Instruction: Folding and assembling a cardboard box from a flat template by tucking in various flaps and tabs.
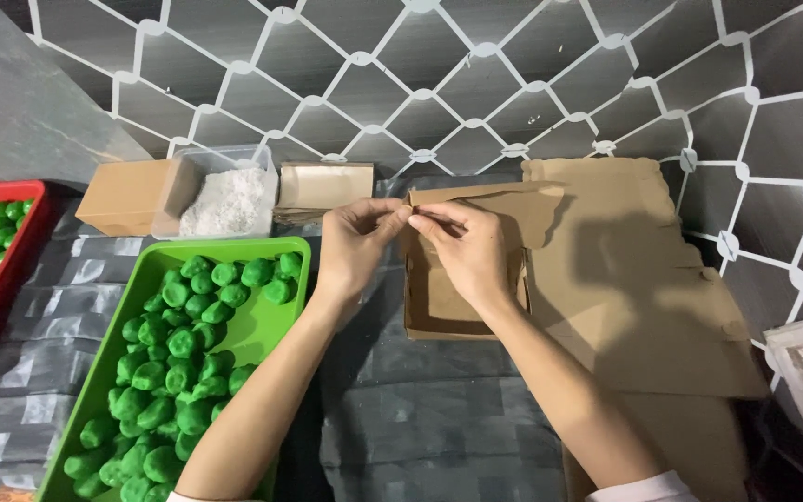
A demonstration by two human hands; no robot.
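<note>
Both hands, left hand (pixel 357 244) and right hand (pixel 465 249), pinch the lid edge of a small brown cardboard box (pixel 448 311), just right of the green plastic tray (pixel 276 330) of green balls (pixel 174 367).

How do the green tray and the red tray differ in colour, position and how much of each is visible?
The green tray is bright green and lies just beside the left hand; the red tray is red and sits further out at the left edge. The green tray shows most of its length, while the red tray is cut off by the picture's edge. Both hold small green balls and rest on the same grey surface.
</note>
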